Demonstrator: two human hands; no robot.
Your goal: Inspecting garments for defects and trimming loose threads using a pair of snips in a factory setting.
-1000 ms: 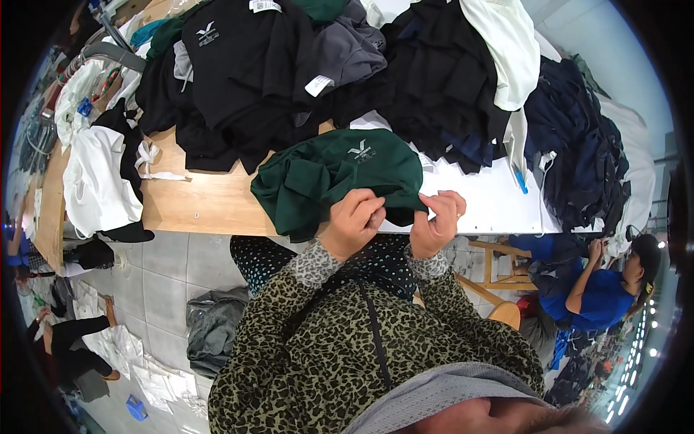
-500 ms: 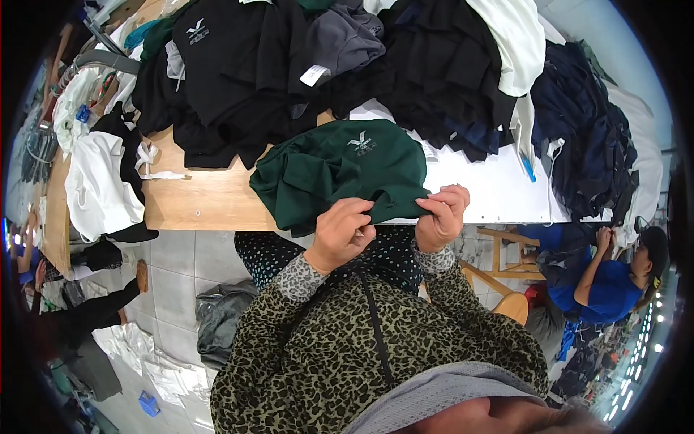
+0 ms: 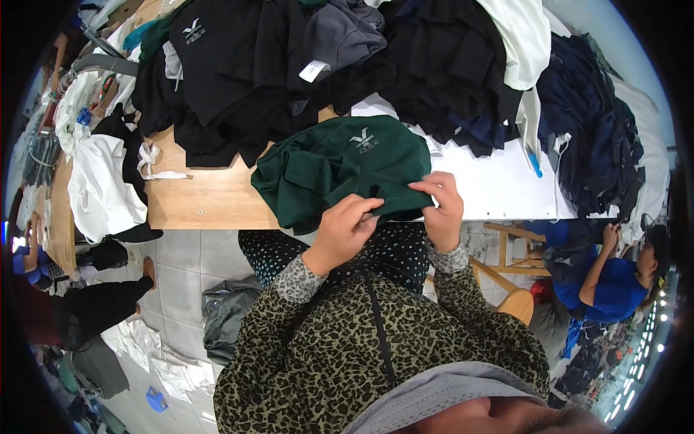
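Note:
A dark green knit garment with a small pale print lies bunched at the table's front edge. My left hand pinches its near edge between thumb and curled fingers. At the garment's right corner, my right hand has its fingertips on top of the cloth and its thumb below, gripping the edge. Between the hands the edge runs nearly straight. The fabric right under my left fingertips is hidden.
Piled black garments and a grey garment cover the table's far side. Navy garments hang over its right end. White cloth drapes at the left. A person in blue sits at the right; a wooden stool stands nearby.
My right hand has shifted slightly upward, its fingers now reaching further over the cloth. My left hand has moved a little, still pinching. The edge between the hands looks smoother.

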